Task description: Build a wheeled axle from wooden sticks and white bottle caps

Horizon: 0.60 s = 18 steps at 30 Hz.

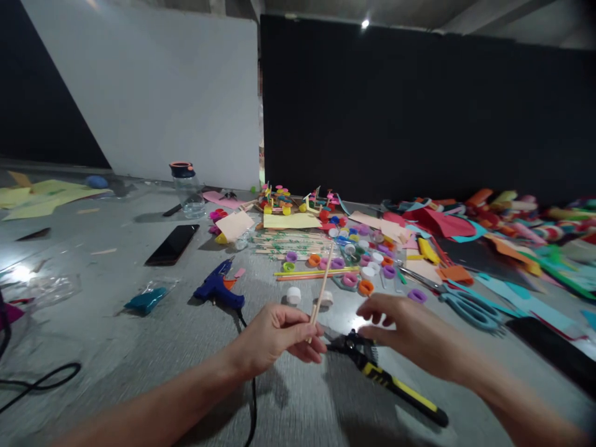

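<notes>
My left hand [279,335] is closed in a pinch around the lower end of a thin wooden stick [323,279], which points up and away over the grey table [116,347]. My right hand [405,329] hovers just right of it, fingers spread and empty, over a black and yellow hand tool [391,382] lying on the table. A white bottle cap [293,295] and another pale cap [326,298] sit just beyond the stick.
A blue glue gun [218,288] with its black cord lies left of my hands. Several coloured bottle caps [365,287], straws, blue scissors [470,307], a black phone [172,244], a clear jar [189,189] and piles of coloured foam sheets [512,248] cover the far and right side.
</notes>
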Available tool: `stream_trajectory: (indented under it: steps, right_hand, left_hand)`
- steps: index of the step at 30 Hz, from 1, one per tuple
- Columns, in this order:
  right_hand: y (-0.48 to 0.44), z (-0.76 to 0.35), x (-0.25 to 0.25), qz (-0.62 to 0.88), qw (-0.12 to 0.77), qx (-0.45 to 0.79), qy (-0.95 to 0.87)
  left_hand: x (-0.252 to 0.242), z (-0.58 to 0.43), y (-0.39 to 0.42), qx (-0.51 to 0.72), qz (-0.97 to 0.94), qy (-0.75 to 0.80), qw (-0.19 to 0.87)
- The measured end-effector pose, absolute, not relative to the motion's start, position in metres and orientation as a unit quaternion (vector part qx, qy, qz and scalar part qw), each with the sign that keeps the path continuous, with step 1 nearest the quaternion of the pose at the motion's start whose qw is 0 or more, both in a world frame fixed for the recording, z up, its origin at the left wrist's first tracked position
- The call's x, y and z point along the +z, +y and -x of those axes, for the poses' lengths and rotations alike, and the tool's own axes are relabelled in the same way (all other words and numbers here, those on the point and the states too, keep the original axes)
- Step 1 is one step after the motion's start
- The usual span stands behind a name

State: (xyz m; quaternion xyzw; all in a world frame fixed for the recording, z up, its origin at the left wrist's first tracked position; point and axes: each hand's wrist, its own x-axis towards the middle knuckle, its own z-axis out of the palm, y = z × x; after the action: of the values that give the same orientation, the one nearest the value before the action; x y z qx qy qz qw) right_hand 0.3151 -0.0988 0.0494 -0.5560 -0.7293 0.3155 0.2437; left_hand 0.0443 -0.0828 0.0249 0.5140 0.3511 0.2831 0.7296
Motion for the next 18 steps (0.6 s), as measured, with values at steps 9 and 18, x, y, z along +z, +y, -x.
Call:
stream_trajectory:
  steps: [9,18]
  right_hand:
    - [-0.146,-0.357,-0.006,0.523,0.046,0.048,-0.85]
    - [-0.148,-0.362,0.011,0.535,0.094,0.126,-0.83]
  left_hand:
    - [0.034,-0.045,-0.091,0.317,-0.508,0.325,0.732]
    - [0.04,-0.043,-0.096,0.307,-0.499,0.29,0.757]
